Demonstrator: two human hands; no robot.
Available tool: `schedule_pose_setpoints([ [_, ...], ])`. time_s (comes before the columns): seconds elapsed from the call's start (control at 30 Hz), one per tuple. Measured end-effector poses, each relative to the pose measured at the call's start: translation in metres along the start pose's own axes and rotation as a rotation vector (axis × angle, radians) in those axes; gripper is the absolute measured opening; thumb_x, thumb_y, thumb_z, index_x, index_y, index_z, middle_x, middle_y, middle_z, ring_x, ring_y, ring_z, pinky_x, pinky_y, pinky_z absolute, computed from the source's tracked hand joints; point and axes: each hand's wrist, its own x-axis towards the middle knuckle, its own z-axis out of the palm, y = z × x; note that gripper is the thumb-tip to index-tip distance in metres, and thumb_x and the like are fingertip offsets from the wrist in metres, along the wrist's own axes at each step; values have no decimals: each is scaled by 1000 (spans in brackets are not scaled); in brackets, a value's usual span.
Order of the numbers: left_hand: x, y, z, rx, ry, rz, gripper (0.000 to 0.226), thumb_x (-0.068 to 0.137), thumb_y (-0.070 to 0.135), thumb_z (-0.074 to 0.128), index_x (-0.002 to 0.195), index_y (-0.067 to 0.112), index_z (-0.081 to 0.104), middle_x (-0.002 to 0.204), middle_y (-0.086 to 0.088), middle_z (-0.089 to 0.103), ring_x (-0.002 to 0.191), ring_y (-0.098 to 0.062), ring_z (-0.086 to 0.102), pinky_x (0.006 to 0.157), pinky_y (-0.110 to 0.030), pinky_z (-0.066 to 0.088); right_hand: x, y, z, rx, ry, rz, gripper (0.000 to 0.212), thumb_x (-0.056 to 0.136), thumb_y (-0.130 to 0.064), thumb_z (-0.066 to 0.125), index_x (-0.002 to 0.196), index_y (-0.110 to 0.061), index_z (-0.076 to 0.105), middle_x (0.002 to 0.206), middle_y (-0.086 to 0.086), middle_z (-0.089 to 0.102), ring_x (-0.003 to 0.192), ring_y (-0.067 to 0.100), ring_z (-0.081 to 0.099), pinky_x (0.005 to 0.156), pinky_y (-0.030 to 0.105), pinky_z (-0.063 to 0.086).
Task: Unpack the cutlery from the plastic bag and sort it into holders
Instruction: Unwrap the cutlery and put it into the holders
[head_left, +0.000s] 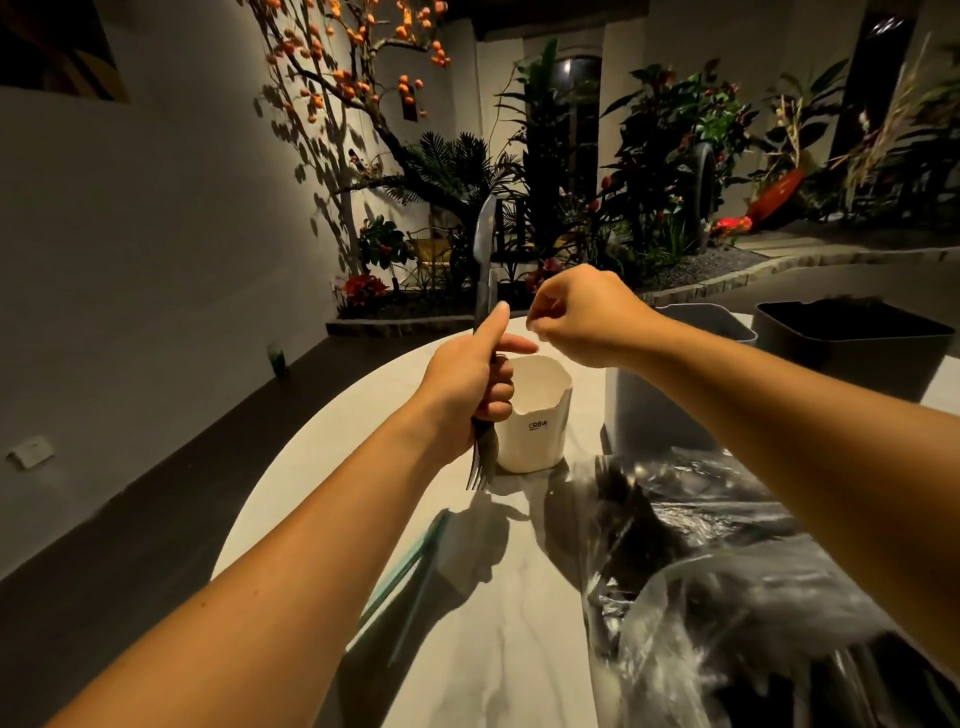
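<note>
My left hand (470, 382) grips a bundle of metal cutlery (485, 260) upright, a knife blade pointing up and fork tines sticking out below my fist. It hovers just left of a white holder (537, 431), which looks empty inside. My right hand (582, 317) hangs above the holder with its fingers loosely curled, and I cannot tell whether they pinch anything. A crumpled clear plastic bag (727, 587) with dark cutlery inside lies at the lower right of the table. A grey holder (644, 410) stands behind my right forearm.
The round white table (498, 649) ends at a curved edge to my left. Teal chopsticks (410, 566) lie on it near my left forearm. A large dark bin (852, 348) sits at the far right. Plants and a wall stand beyond.
</note>
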Motion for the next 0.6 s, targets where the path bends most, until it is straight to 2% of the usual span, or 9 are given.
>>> schedule_pose_setpoints([
  [0.13, -23, 6, 20, -246, -186, -73, 63, 99, 66, 34, 83, 10, 58, 56, 4, 24, 40, -7, 21, 33, -17, 19, -33, -5, -26, 347, -73, 74, 33, 104, -26, 47, 97, -5, 71, 81, 6, 66, 62, 13, 53, 50, 21, 39],
  [0.2, -37, 6, 35, -307, -254, -95, 62, 99, 66, 34, 75, 12, 53, 56, 5, 22, 38, -6, 20, 33, -17, 16, -55, -5, -37, 527, -105, 112, 42, 106, -34, 42, 94, -4, 68, 77, 5, 63, 57, 11, 50, 47, 22, 37],
  [0.3, -59, 0, 60, -333, -327, -144, 62, 99, 65, 36, 64, 14, 44, 54, 4, 23, 37, -6, 19, 36, -17, 12, -86, 1, -47, 697, -81, 175, 42, 105, -40, 43, 86, -9, 65, 69, 2, 59, 52, 9, 47, 44, 20, 34],
  [0.4, -77, -10, 89, -331, -373, -158, 67, 100, 62, 37, 59, 13, 56, 55, 4, 25, 38, -5, 20, 35, -16, 14, -116, 15, -56, 812, -34, 227, 37, 103, -35, 48, 95, -4, 66, 71, 6, 53, 53, 8, 46, 45, 19, 29],
  [0.47, -87, -20, 107, -302, -382, -139, 73, 100, 62, 36, 53, 14, 64, 55, 4, 27, 39, -4, 21, 37, -17, 14, -136, 24, -62, 835, -2, 259, 32, 102, -35, 50, 93, -8, 66, 72, 6, 52, 56, 7, 48, 48, 20, 29],
  [0.53, -94, -30, 123, -287, -378, -116, 70, 102, 59, 36, 59, 13, 66, 56, 4, 29, 40, -5, 21, 38, -17, 15, -154, 33, -66, 876, 24, 280, 32, 102, -34, 51, 89, -10, 68, 67, 0, 56, 56, 5, 50, 50, 20, 31],
  [0.6, -99, -38, 135, -284, -351, -90, 52, 104, 49, 39, 81, 9, 62, 59, 2, 34, 41, -6, 23, 37, -16, 19, -170, 43, -68, 910, 60, 296, 32, 102, -30, 51, 96, -4, 70, 71, 4, 59, 61, 10, 51, 51, 20, 33],
])
